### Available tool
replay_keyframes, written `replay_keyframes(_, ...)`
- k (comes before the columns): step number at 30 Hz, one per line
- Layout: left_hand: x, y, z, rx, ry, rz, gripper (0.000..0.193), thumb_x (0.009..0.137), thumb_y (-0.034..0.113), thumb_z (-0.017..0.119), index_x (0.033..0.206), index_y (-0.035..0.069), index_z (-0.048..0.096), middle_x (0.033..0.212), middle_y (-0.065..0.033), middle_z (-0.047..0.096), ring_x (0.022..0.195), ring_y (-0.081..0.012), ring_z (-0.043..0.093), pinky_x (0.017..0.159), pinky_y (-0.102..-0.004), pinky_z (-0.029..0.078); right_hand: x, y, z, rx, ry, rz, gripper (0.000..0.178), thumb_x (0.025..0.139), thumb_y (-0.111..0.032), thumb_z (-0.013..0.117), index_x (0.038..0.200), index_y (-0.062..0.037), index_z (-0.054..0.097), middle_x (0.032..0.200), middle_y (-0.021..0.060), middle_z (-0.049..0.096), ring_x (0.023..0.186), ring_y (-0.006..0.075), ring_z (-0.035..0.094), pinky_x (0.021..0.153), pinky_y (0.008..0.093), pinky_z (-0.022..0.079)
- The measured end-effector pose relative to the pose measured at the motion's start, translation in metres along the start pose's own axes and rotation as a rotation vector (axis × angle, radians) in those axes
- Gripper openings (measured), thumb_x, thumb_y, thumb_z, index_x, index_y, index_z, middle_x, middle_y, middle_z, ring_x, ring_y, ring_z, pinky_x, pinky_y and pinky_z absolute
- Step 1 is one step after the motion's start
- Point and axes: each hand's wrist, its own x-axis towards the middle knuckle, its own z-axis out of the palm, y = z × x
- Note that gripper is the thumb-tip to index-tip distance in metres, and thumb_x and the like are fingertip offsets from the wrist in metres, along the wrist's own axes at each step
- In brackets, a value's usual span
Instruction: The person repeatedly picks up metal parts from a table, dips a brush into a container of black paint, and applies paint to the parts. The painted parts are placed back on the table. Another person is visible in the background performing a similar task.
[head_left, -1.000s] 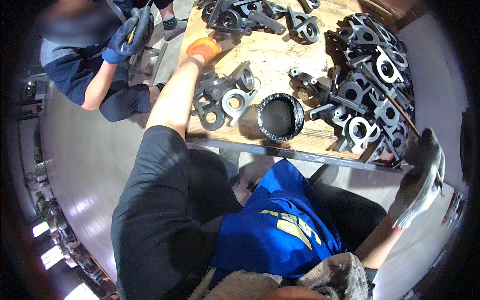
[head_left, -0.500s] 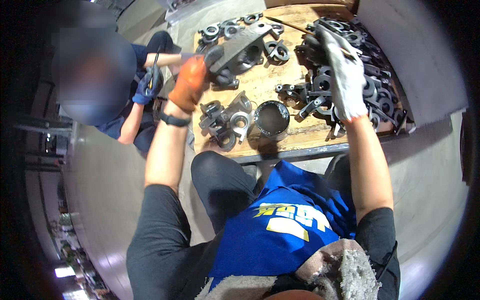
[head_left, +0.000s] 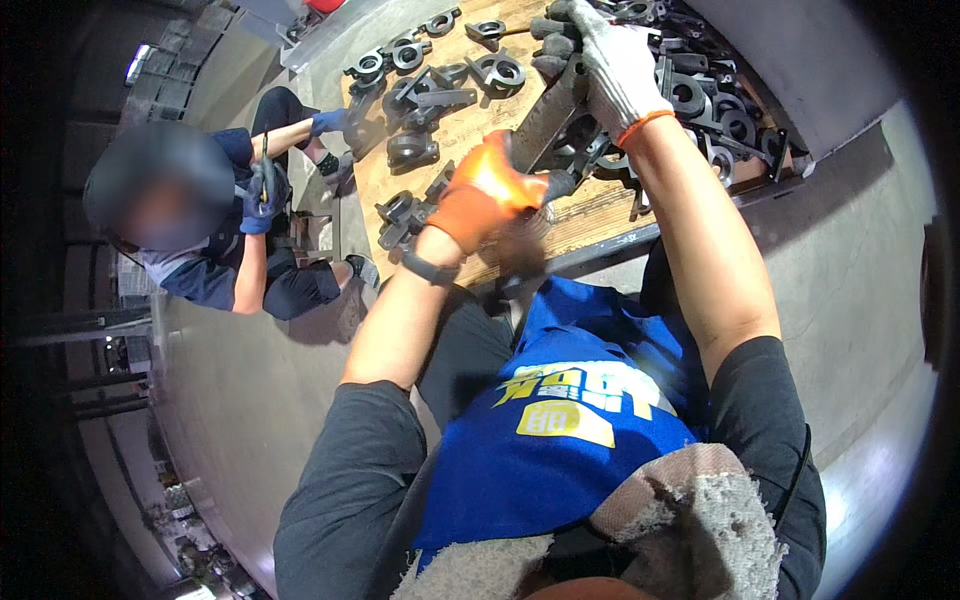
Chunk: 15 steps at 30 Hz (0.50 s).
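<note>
My left hand (head_left: pixel 495 190), in an orange glove with dark fingertips, grips the near end of a grey metal casting (head_left: pixel 545 122). The casting is tilted above the wooden tabletop (head_left: pixel 465 45). At its far end is my right hand (head_left: pixel 605 65), in a white glove with grey fingers. Those fingers are curled, and a thin dark stick (head_left: pixel 515 31) pokes out to their left. The rest of the stick is hidden by the glove. Behind my left hand, a dark blurred shape is mostly covered.
Several ring-shaped metal parts (head_left: pixel 500 72) lie across the table's left half. More dark castings (head_left: pixel 735 125) are heaped along the right, beside a grey panel (head_left: pixel 800 60). At the left a co-worker in blue gloves (head_left: pixel 262 195) crouches by the table.
My left hand has brought the casting right and nearer to me. My right hand has moved left and away, up to the casting's far end. The view has shifted.
</note>
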Motion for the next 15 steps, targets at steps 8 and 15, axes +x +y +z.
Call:
replay_keyframes(8,-0.002,0.009,0.017,-0.047,0.137,-0.207,0.037,0.068,0.022,0.069,0.099,0.002,0.063,0.082,-0.0145,0.068,0.075,-0.0262,0.067,0.069,-0.0355,0.053,0.006,0.006,0.007,-0.223,0.164,-0.04,0.033,0.096,-0.032,0.054,0.107,-0.0042,0.067,0.084,0.0054,0.07,0.067,0.0119,0.063,0.063,0.0258,0.05)
replay_keyframes(15,-0.025,-0.046,-0.022,-1.472,0.086,-0.245,0.027,0.085,0.019,0.059,0.102,-0.002,0.061,0.071,-0.0082,0.063,0.054,-0.0186,0.059,0.057,-0.0382,0.052,0.02,-0.02,-0.032,-0.996,0.478,-0.323,0.047,0.095,-0.046,0.054,0.112,-0.0057,0.07,0.088,0.0035,0.071,0.076,0.0095,0.063,0.075,0.0242,0.049)
